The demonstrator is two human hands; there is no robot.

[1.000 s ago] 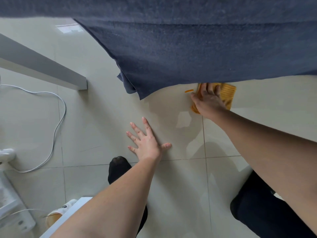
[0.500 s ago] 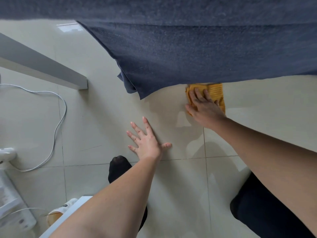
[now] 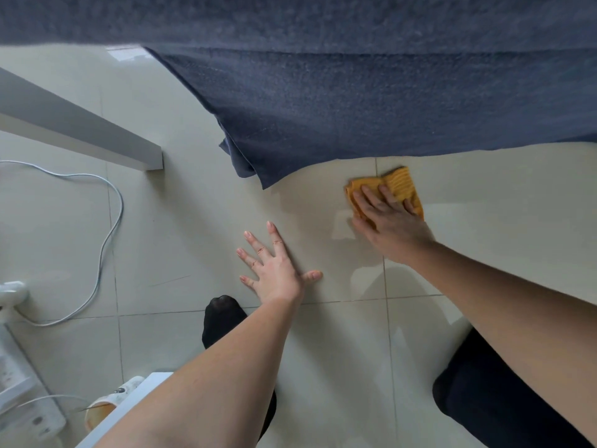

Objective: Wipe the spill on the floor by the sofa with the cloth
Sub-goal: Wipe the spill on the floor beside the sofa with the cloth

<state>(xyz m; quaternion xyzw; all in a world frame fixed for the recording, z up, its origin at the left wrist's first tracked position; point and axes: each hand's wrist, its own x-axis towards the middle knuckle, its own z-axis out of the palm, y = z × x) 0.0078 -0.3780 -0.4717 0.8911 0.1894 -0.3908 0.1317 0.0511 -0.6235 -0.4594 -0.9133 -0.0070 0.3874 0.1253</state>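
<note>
An orange cloth lies crumpled on the pale floor tiles just below the hanging edge of the dark blue sofa cover. My right hand presses flat on the cloth, fingers spread over it. A thin wet sheen shows on the tile to the left of that hand. My left hand rests palm down on the floor, fingers spread, holding nothing, left of the wet patch.
A white beam or furniture leg ends at the left. A white cable loops over the tiles toward a power strip. My black-socked foot and dark knee are near. A cup stands at the bottom left.
My right hand has slid the orange cloth toward me, out from under the sofa cover's edge, so more of it shows. The left hand has stayed planted.
</note>
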